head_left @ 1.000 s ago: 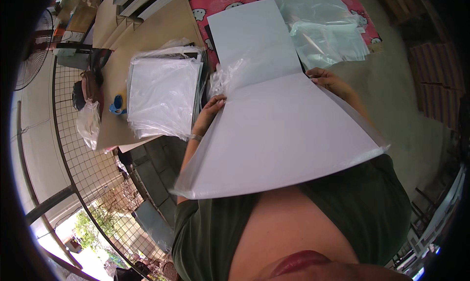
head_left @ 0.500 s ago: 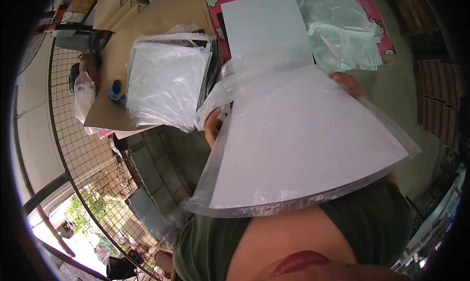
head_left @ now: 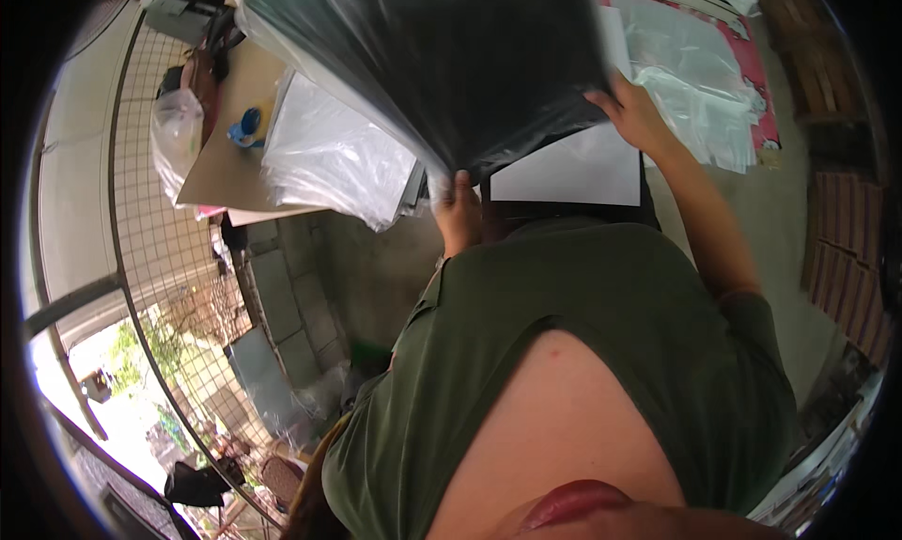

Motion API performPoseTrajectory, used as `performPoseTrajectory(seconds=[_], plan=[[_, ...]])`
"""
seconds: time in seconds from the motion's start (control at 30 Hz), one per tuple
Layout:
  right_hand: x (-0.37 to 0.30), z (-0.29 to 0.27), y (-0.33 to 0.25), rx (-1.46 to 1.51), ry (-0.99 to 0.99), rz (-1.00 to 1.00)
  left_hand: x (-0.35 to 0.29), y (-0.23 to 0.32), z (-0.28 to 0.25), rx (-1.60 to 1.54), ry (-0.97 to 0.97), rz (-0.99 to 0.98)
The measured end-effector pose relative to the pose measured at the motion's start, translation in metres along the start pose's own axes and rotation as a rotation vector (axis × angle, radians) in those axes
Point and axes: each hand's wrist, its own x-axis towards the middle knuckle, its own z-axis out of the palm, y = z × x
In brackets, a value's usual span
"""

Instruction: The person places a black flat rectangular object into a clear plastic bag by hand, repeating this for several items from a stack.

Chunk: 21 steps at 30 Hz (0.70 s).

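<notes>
A large clear plastic bag with a dark, nearly black sheet (head_left: pixel 451 61) inside is raised in front of me, tilted over the table. My left hand (head_left: pixel 459 216) pinches its near left corner, thumb on top. At its right edge my right hand (head_left: pixel 634 117) grips the plastic between thumb and fingers. Below the bag, a white sheet (head_left: pixel 573 169) with a black border along its near edge lies close to my body. To the left rests a stack of white sheets in clear plastic (head_left: pixel 334 150), partly covered by the raised bag.
Empty clear plastic bags (head_left: pixel 691 79) lie on a pink patterned cover at the right. A blue tape roll (head_left: pixel 246 126) sits on brown board at the left, near a hanging plastic bag (head_left: pixel 177 131). Wire mesh (head_left: pixel 141 173) stands beyond; striped stacks (head_left: pixel 846 258) are at far right.
The bagged sheet, held white side up over my chest, has swung away and up and now shows its dark side. Both hands still hold it, and the white sheet underneath has come into view.
</notes>
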Motion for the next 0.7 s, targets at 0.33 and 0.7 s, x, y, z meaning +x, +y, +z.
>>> performPoseTrajectory(seconds=[0.33,0.7], plan=[[0.141,0.215,-0.038,0.179,-0.375,-0.177,-0.062,0.015,-0.112,0.466,-0.250,-0.611],[0.127,0.209,-0.055,-0.265,-0.354,-0.163,-0.050,0.125,-0.045,0.679,-0.613,-0.031]])
